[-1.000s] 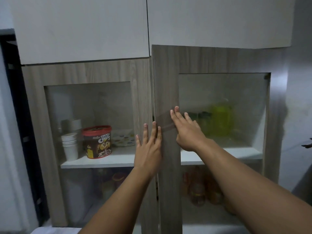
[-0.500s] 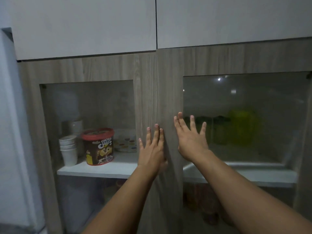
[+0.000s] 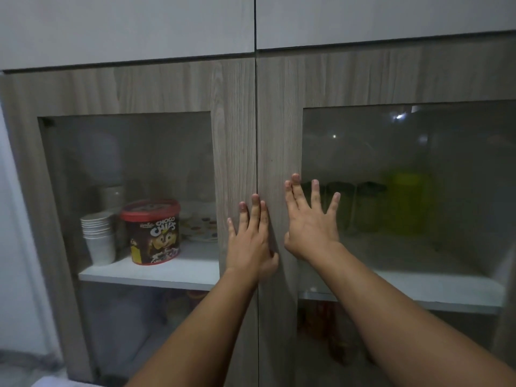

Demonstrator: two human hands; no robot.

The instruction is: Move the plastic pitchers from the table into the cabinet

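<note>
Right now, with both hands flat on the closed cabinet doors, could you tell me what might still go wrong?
1. The right hand spreads partly over the glass pane of the right door; hard pressure there could strain the glass.
2. The left hand lies right at the seam between the doors, so a rebounding door might pinch fingers.
3. The yellow-green pitcher shows only dimly behind the glass; whether it stands steady cannot be confirmed.

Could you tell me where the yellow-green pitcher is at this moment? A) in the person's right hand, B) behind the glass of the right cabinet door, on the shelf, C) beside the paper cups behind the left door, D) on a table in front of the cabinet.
B: the yellow-green pitcher shows through the glass of the right cabinet door, standing on the shelf, while both hands lie flat on the doors.
</note>
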